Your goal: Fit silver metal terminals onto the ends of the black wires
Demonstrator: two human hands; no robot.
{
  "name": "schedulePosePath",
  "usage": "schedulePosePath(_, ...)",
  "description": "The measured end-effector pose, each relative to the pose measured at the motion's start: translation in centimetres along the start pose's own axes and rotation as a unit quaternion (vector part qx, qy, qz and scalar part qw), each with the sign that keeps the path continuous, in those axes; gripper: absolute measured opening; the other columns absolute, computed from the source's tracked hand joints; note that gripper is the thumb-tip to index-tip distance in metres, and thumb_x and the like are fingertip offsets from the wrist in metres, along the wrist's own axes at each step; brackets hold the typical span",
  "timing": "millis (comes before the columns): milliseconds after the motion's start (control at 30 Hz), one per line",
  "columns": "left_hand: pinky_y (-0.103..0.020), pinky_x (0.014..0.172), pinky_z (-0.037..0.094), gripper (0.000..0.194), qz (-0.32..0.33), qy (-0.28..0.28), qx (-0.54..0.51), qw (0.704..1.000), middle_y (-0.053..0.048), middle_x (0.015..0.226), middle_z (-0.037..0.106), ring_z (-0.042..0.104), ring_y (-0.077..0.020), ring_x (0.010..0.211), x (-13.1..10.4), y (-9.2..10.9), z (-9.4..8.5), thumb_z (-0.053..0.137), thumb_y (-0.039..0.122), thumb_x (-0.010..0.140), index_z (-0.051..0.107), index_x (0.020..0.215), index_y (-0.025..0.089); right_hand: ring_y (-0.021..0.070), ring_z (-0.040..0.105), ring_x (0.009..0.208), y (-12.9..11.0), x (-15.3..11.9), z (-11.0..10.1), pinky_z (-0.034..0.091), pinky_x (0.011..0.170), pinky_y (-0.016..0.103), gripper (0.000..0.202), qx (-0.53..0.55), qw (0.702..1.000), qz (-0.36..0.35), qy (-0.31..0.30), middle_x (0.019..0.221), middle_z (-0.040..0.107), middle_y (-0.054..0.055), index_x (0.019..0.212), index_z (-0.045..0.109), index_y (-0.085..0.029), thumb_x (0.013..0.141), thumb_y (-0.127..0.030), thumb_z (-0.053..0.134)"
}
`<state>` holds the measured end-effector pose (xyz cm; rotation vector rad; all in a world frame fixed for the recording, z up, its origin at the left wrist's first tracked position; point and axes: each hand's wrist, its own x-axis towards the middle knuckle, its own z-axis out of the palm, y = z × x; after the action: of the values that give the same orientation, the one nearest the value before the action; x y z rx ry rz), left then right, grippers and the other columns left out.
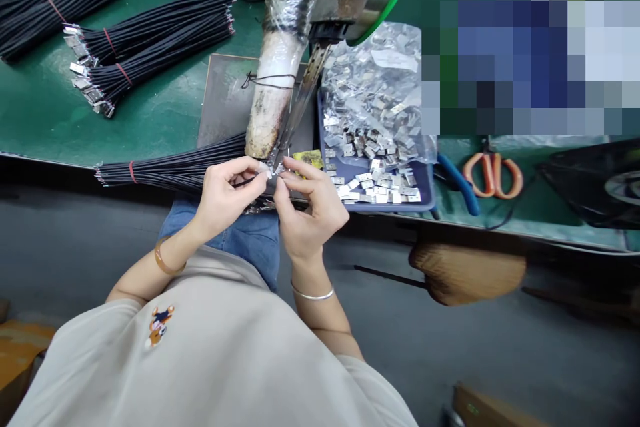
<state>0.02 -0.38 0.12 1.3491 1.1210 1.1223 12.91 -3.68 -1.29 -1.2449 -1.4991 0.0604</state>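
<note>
My left hand [233, 190] pinches a small whitish-silver connector [265, 171] between thumb and forefinger, below the soldering iron's tip. My right hand [311, 209] is closed just to the right of it, thumb and forefinger pressed together; what they hold is too small to make out. Close above my fingers come down the soldering iron's metal stem [305, 90] and a stained white extraction pipe [270, 100]. A bundle of black cables [185, 163], tied with a red band, lies to the left and runs behind my left hand.
Right of my hands stands a blue tray [427, 197] with loose metal connector shells [380, 183] and a plastic bag of more [375, 93]. Beyond it lie blue-handled pliers [460, 187] and orange-handled scissors [493, 177]. More tied cable bundles [160, 33] lie back left. A yellow sponge [309, 159] sits nearby.
</note>
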Motion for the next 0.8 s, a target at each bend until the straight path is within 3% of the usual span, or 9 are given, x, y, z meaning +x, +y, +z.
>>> schedulePosePath(467,-0.019,0.052,0.036,0.01,-0.016,-0.019,0.092,0.995,0.004,0.058,0.051,0.041,-0.0068,0.053,-0.5,0.6,-0.1,0.061,0.021,0.077,0.066,0.071,0.014,0.0182,0.079,0.087,0.0,-0.5,-1.0,0.067,0.078,0.031,0.014,0.02,0.999,0.005,-0.046,0.106,0.079,0.006,0.083,0.059,-0.022,0.087,-0.01,0.065)
schedulePosePath(533,-0.018,0.049,0.034,0.011,-0.002,-0.032,0.101,0.994,0.004,0.056,0.051,0.04,-0.0065,0.051,-0.6,0.5,-0.3,0.061,0.021,0.078,0.068,0.072,0.014,0.0177,0.079,0.082,0.2,-0.5,-1.5,0.066,0.071,0.028,0.009,0.036,0.998,0.039,-0.036,0.1,0.08,0.005,0.087,0.061,-0.022,0.089,-0.013,0.065)
schedulePosePath(667,-0.018,0.052,0.04,0.015,0.067,-0.089,0.122,0.986,0.001,0.061,0.063,0.05,-0.0077,0.053,-1.0,0.4,-1.3,0.064,0.023,0.082,0.072,0.073,0.013,0.012,0.068,0.048,1.1,-0.4,-3.6,0.053,0.044,0.021,0.009,0.031,0.993,0.104,0.051,0.068,0.072,-0.003,0.087,0.062,-0.022,0.095,-0.026,0.061)
schedulePosePath(800,-0.021,0.059,0.045,0.019,0.119,-0.086,0.189,0.971,0.001,0.061,0.065,0.054,-0.0093,0.054,-1.5,-0.2,-2.5,0.063,0.026,0.091,0.076,0.086,0.013,0.0152,0.067,0.051,2.1,0.2,-6.1,0.055,0.048,0.027,0.016,-0.047,0.987,0.156,-0.008,0.067,0.069,-0.001,0.085,0.063,-0.022,0.09,-0.037,0.067)
